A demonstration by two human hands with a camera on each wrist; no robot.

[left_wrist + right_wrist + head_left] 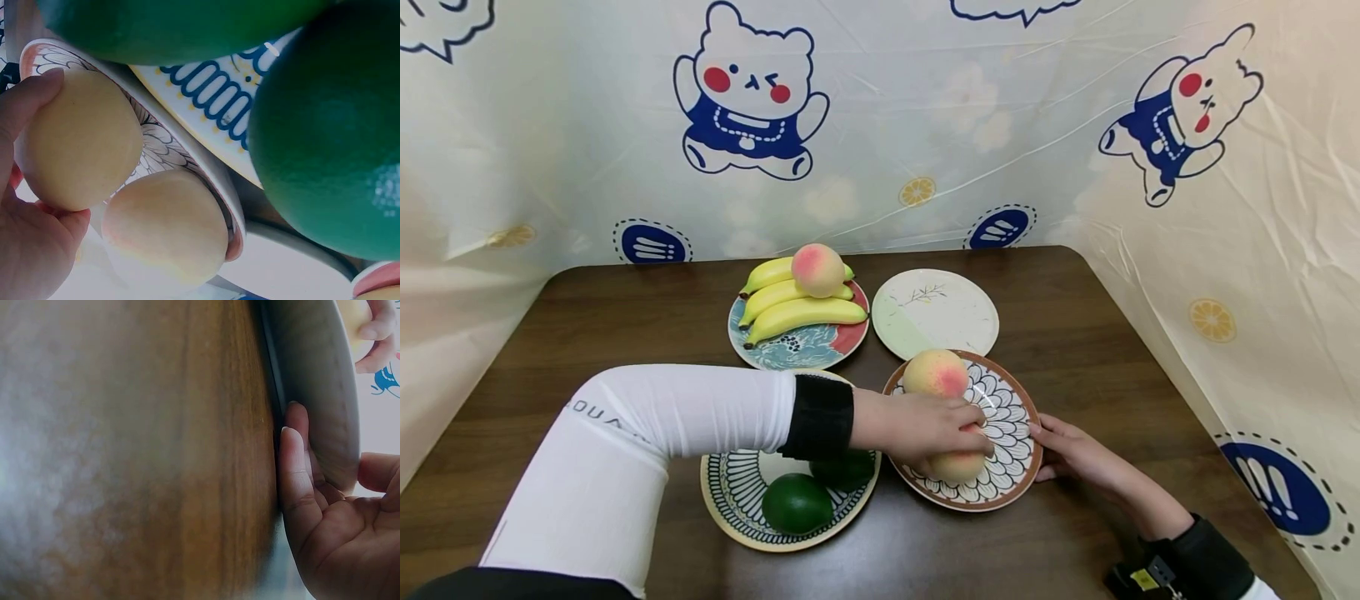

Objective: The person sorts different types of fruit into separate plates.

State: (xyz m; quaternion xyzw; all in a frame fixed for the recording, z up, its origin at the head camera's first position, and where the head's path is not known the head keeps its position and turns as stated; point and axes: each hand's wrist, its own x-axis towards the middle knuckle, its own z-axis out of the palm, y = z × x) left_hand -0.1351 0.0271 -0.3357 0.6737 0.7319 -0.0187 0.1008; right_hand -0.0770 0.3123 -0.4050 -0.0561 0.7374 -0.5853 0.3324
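Note:
My left hand (921,425) reaches over the brown-rimmed plate (1018,458) and grips a peach (958,468) from above. In the left wrist view, thumb and fingers wrap that pale peach (81,140). A second peach (934,373) lies beside it on the same plate, behind the hand. At the plate's right edge, my right hand (1078,450) pinches the rim, thumb on top. The right wrist view shows its fingers (299,475) beneath the plate's outer wall (319,381), close over the wooden table.
Under my left forearm, a patterned plate (730,517) holds two dark green oval fruits (797,504). Farther back, a blue-and-red plate (797,354) carries bananas (805,317) and a peach (817,270). A white-and-green plate (936,312) stands beside it. Printed cloth (880,125) hangs behind the table.

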